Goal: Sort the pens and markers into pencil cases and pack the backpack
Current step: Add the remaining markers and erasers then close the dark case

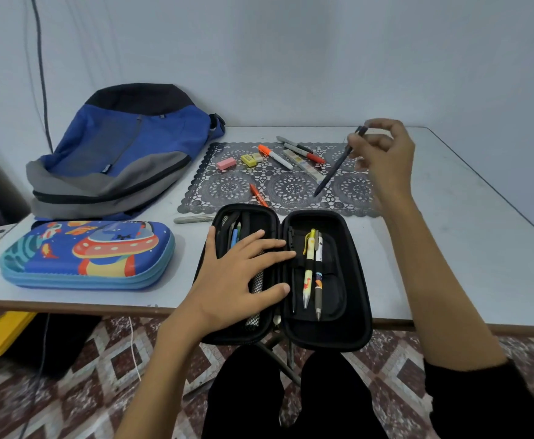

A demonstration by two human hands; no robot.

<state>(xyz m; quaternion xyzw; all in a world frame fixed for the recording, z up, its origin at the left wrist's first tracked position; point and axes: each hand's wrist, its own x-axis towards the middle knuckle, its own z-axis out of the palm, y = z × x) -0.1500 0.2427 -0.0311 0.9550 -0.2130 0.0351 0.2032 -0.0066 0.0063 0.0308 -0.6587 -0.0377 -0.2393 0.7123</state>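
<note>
The black pencil case (pixel 356 327) lies unzipped and spread flat at the lower centre of the frame, on the near edge of the tabletop (pixel 455 248). The left hand (pixel 243 274) rests on the case's left half with fingers straight and spread wide, covering some pens tucked there. In the right half a yellow pen (pixel 309 267) and a white and grey pen (pixel 318 275) sit side by side under an elastic band.

Up in the right of the frame, the right hand (pixel 384 153) is raised above the tabletop, fingers curled, pinching the top end of a dark blue pen (pixel 335 167); the pen slants down to the left, with its tip over the grey lace mat (pixel 291 188).

On the mat lie a pink eraser (pixel 226 163), a yellow eraser (pixel 249 160), an orange-capped marker (pixel 275 156), a red-tipped marker (pixel 305 152) and an orange pen (pixel 258 195) just above the black case. A grey pen (pixel 192 219) lies off the mat, just left of the case.

At the left, a closed blue pencil case (pixel 88 253) with a spaceship print lies flat, and behind it, in the upper left, the blue and grey backpack (pixel 123 150) leans against the wall
</note>
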